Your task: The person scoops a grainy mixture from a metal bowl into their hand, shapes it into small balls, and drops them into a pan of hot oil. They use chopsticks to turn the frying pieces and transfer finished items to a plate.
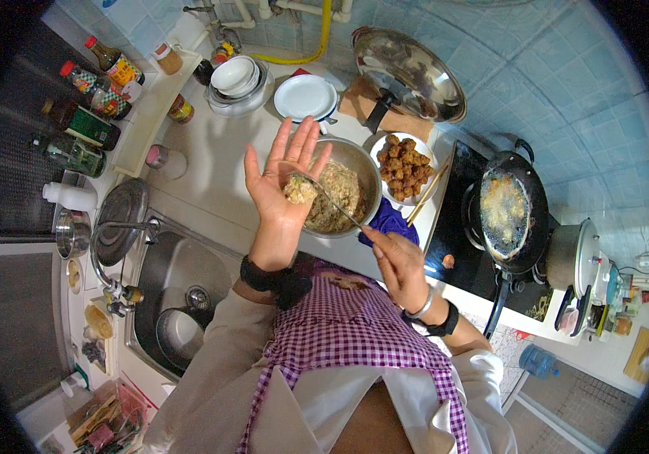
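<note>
My left hand (280,184) is palm up with its fingers spread, over the left side of a steel mixing bowl (371,170). At the palm is a lump of pale filling mixture (300,189), in the bowl of a metal spoon (336,203). My right hand (398,267) grips the spoon's handle end. More of the mixture (338,190), flecked with green, fills much of the mixing bowl. Whether the lump rests on the palm or only on the spoon, I cannot tell.
A plate of browned fried balls (405,169) stands right of the bowl, with wooden chopsticks (428,193) on its edge. A wok (506,210) of bubbling oil sits on the black cooktop (443,227). A purple cloth (388,222) lies beside the bowl. The sink (211,261) is left.
</note>
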A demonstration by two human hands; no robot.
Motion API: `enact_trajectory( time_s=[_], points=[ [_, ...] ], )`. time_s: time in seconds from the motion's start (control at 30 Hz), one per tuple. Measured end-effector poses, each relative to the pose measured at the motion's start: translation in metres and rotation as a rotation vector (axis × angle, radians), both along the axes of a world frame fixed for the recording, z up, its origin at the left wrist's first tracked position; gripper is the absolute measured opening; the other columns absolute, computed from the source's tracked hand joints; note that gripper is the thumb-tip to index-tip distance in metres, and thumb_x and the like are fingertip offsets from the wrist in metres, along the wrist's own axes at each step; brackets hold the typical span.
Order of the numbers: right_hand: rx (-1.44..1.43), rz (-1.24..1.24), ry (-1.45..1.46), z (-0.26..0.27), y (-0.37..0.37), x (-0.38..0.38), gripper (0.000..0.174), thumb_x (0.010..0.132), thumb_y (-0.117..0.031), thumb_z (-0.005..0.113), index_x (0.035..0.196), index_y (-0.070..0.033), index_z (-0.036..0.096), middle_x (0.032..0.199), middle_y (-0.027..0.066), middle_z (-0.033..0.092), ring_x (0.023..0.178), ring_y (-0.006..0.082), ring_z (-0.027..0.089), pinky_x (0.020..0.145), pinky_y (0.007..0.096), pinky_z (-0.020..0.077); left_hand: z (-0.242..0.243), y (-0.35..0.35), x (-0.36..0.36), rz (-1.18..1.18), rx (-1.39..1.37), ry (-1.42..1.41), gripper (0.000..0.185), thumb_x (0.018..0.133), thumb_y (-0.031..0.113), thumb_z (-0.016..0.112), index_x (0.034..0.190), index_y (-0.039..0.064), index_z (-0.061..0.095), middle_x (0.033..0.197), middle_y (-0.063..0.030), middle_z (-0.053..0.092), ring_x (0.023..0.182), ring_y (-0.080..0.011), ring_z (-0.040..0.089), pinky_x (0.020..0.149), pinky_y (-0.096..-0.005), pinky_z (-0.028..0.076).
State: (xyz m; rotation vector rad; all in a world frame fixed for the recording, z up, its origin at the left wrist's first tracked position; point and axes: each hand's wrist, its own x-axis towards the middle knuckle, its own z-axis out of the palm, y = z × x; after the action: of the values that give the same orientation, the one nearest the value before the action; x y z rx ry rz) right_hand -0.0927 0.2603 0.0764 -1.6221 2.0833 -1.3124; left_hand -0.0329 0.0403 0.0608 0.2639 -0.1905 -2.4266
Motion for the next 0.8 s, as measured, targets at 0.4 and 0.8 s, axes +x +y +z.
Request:
enact_trajectory(
  time_s=[0.4,0.8],
  points=[
    [0.026,-0.187,-1.086,0.009,-0.002,0.006,0.034,0.101,-0.021,0.047,0.127,-0.001,0.055,0.071,-0.0016,0.046,0.056,0.0061,0.041,0.050,0.0208,0.0372,-0.039,0.015,-0.024,0.210,-0.604,-0.279,0.086,0.092,0.071,0.021,0.149,0.007,0.026,0.151,-0.0212,0.028,0.140,-0.0327,0.027,0.114,-0.0466,0.017],
    [-0.017,0.017,-0.097,0.015,-0.005,-0.032,0.033,0.085,0.004,0.056,0.116,-0.002,0.063,0.074,0.0100,0.047,0.069,0.0245,0.050,0.062,0.0338,0.0410,-0.024,0.008,0.001,-0.430,0.013,0.297,0.086,0.091,0.071,0.024,0.149,0.007,0.025,0.149,-0.0227,0.032,0.141,-0.0334,0.026,0.113,-0.0577,0.020]
  ],
)
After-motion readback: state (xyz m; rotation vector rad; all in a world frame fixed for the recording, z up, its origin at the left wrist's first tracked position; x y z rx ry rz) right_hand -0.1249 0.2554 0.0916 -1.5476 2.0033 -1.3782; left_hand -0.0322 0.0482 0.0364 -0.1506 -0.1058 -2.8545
